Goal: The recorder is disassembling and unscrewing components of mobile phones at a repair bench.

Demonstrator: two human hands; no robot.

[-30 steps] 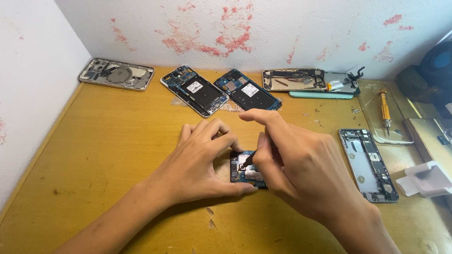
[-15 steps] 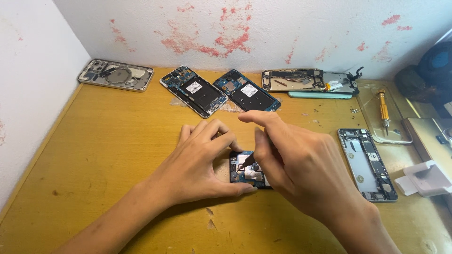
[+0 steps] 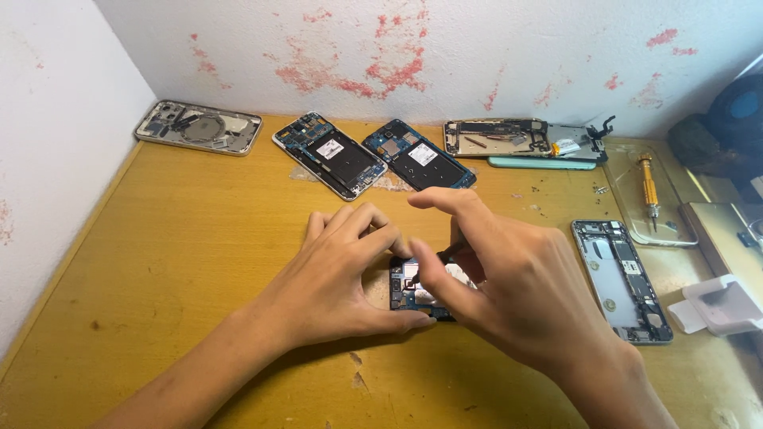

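An opened phone [image 3: 407, 290] with its blue circuit board showing lies on the wooden table [image 3: 183, 262], mostly hidden under my hands. My left hand [image 3: 338, 282] rests flat over its left side, thumb along the lower edge and fingers curled at the top. My right hand [image 3: 509, 290] hovers over the right side, thumb and fingers pinched on a thin dark tool whose tip touches the board. The tool's body is hidden by my fingers.
Along the back wall lie a silver phone frame [image 3: 199, 127], two opened phones with dark batteries [image 3: 330, 152] [image 3: 420, 155], and a stripped chassis [image 3: 524, 139]. A grey phone frame [image 3: 624, 278], a yellow screwdriver [image 3: 650, 191] and a white plastic piece [image 3: 719, 306] sit at right.
My right hand's fingers have shifted slightly over the phone, the thumb coming down lower across the board. My left hand has stayed in place.
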